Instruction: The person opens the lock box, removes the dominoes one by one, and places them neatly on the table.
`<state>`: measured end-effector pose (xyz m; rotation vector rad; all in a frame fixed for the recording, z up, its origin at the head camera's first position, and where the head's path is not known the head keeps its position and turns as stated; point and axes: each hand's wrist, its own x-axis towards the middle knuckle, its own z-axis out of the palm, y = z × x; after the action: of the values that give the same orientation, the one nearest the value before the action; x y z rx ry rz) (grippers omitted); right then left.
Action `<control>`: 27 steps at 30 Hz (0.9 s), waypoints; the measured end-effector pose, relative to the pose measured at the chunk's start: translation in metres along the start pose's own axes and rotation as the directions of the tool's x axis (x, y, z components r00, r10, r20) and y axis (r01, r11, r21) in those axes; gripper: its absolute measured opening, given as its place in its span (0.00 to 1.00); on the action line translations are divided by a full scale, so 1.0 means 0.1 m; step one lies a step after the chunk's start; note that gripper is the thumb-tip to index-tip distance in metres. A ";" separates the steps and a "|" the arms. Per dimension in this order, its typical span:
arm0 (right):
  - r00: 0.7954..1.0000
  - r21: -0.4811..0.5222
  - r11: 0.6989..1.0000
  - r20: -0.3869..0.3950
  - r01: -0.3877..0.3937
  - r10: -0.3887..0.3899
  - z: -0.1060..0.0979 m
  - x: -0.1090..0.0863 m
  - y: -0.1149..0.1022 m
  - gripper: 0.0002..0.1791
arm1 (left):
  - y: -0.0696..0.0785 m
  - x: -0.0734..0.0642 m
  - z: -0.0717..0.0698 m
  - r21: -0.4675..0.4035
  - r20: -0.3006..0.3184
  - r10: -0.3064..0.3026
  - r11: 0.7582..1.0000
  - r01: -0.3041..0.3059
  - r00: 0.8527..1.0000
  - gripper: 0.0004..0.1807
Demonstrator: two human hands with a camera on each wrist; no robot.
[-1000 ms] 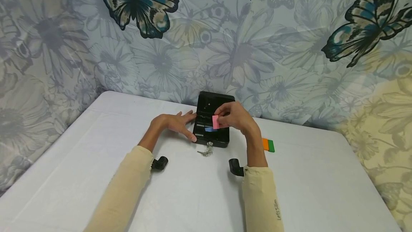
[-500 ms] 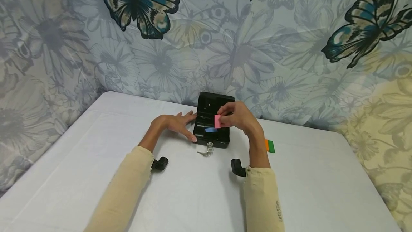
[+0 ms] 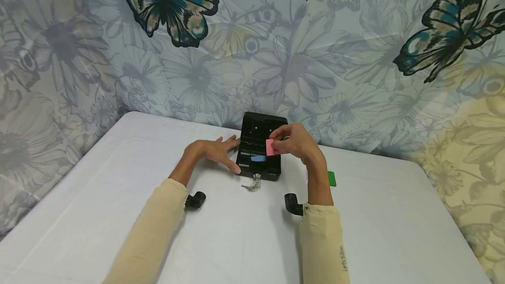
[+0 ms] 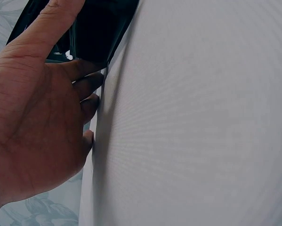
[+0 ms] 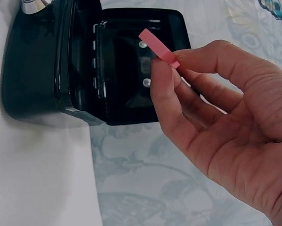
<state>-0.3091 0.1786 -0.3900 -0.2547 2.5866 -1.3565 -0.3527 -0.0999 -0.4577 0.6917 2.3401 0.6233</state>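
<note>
In the head view a black cash box [image 3: 244, 168] stands with its lid [image 3: 252, 122] raised at the back. My right hand [image 3: 293, 141] pinches a small pink sticky-note pad [image 3: 269, 147] between thumb and fingers, above the box's right part. The right wrist view shows the pink pad [image 5: 157, 46] edge-on, held at the fingertips in front of the lid. Inside the box lies a blue sticky-note pad [image 3: 258, 158]. With fingers spread, my left hand [image 3: 213, 150] rests against the box's left side; the left wrist view shows its palm [image 4: 37, 122] beside the box.
Keys [image 3: 250, 187] hang from the lock [image 3: 257, 178] on the box's front. A green pad [image 3: 332, 179] lies right of the right forearm, partly covered by it. Behind the white table [image 3: 375, 231] hangs a butterfly-printed cloth [image 3: 292, 69].
My right hand has moved slightly right with the pink pad, uncovering more of the blue pad. The orange pad beside the green one is now hidden behind the forearm. My left hand stays put.
</note>
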 end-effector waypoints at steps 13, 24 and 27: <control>0.999 -0.005 1.000 0.017 -0.031 0.031 -0.08 -0.01 0.02 0.15 | 0.00 0.00 0.00 0.003 0.001 0.010 1.000 -0.010 1.000 0.67; 0.999 0.004 0.999 0.017 -0.041 0.041 -0.12 -0.02 0.05 0.15 | -0.01 0.01 0.00 0.007 0.001 0.017 1.000 -0.017 1.000 0.67; 0.999 -0.008 0.999 0.012 -0.046 0.046 -0.14 -0.04 0.06 0.15 | -0.01 0.02 0.01 0.015 -0.002 0.018 1.000 -0.018 1.000 0.67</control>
<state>-0.3092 0.1941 -0.3869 -0.2023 2.5716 -1.3261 -0.3539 -0.0993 -0.4596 0.7198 2.3454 0.6155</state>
